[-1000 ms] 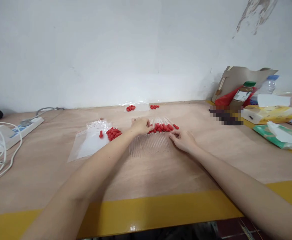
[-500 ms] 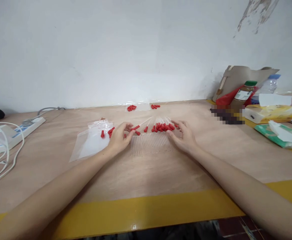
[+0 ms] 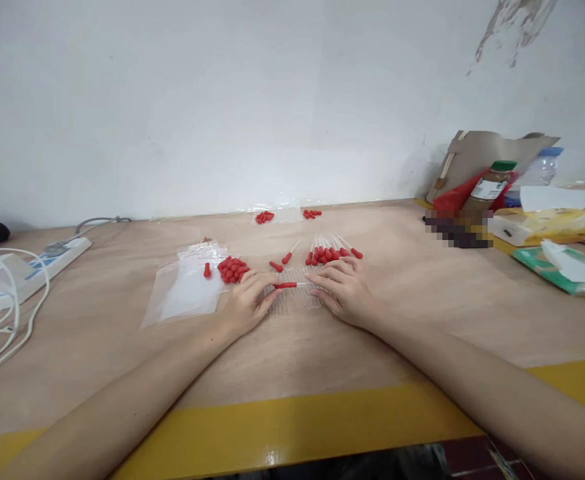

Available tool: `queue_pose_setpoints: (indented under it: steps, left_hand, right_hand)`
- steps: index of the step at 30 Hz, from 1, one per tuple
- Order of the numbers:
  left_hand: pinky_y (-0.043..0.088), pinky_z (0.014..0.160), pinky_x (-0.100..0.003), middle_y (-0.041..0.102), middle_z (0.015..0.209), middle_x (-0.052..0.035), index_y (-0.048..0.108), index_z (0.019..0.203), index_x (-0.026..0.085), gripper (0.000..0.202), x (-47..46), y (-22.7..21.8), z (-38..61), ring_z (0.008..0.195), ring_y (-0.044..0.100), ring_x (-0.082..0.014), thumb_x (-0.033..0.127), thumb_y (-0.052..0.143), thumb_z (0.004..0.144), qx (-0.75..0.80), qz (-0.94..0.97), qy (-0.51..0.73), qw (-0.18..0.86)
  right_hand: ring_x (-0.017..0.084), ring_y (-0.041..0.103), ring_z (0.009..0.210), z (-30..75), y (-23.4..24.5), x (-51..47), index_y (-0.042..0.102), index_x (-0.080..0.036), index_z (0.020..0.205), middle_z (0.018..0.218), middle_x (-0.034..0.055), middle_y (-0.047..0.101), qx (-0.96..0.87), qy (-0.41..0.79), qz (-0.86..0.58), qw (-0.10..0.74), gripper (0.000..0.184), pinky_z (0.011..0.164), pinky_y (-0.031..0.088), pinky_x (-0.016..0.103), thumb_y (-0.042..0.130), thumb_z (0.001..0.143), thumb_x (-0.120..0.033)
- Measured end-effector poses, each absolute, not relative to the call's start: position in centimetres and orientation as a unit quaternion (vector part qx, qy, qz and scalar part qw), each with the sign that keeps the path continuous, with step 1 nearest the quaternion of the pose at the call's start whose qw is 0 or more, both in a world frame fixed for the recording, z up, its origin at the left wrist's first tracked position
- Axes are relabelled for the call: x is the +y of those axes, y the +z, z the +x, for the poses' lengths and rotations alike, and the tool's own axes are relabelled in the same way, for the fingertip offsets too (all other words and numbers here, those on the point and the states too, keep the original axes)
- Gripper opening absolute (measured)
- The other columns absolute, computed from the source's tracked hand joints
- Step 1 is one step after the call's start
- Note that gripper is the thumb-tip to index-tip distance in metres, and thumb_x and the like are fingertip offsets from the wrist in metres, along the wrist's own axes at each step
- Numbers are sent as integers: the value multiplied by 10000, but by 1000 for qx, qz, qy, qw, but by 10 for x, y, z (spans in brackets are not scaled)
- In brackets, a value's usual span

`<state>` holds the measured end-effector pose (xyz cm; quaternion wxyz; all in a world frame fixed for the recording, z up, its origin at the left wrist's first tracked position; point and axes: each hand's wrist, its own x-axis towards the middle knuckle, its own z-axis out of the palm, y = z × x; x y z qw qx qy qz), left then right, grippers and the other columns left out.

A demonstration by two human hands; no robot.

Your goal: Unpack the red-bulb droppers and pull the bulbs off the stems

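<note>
A dropper with a red rubber bulb (image 3: 286,285) lies level between my hands, above a row of clear glass tubes (image 3: 295,305). At its bulb end, my left hand (image 3: 247,303) pinches with thumb and fingers. The fingers of my right hand (image 3: 345,291) close on the clear tube end. Just beyond the right hand is a fanned pile of droppers with red bulbs (image 3: 328,255). Another dropper (image 3: 287,258) and a red bulb (image 3: 276,266) lie left of that pile. A heap of loose red bulbs (image 3: 233,270) sits beside my left hand.
Clear plastic bags (image 3: 187,287) lie at left, with a single bulb (image 3: 207,270) on them. More red bulbs (image 3: 264,217) rest by the wall. A power strip (image 3: 65,257) with white cables is far left. A bottle (image 3: 489,190) and tissue packs (image 3: 567,270) stand right.
My right hand has moved left and nearer from beside the dropper pile. My left hand has come slightly nearer. A dropper is now held level between them, and the loose bulb heap is uncovered.
</note>
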<state>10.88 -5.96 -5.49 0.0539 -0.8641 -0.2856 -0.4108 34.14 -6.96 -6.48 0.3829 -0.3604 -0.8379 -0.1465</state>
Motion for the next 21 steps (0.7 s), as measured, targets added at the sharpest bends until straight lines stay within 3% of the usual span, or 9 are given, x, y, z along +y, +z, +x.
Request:
queue_pose_setpoints:
  steps: [4,9,15,21]
  left_hand:
    - [452,832,-354,674,839,-31,594,925,209,119,-63,-53,113,818,613,-159,230,518,835,-279,-873,-393,73]
    - [363,899,-389,672,977,-39,608,1002,234,186,-62,-56,117,970,577,-186,286,524,844,-281,-895,-337,78]
    - [321,892,-391,663,728,-5,614,792,209,158,-66,-55,118,784,575,-164,287,495,860,-294,-898,-308,107]
    - [289,908,-405,638,678,1,587,745,206,189,-74,-48,118,762,578,-159,252,452,869,-285,-909,-280,120]
  right_hand:
    - [152,499,792,339,-68,-69,656,-223,926,725,15,628,-846,-154,-361,361,203,864,270,373,476,866,-297]
    - [134,472,727,335,-67,-72,655,-207,833,658,3,596,-857,-153,-343,353,219,859,270,355,456,873,-289]
    - [123,452,667,336,-64,-76,644,-215,755,581,-15,566,-867,-166,-313,350,241,855,265,355,439,873,-254]
    - [117,446,662,340,-61,-80,624,-221,720,556,-30,551,-869,-159,-307,353,226,879,248,359,449,861,-238]
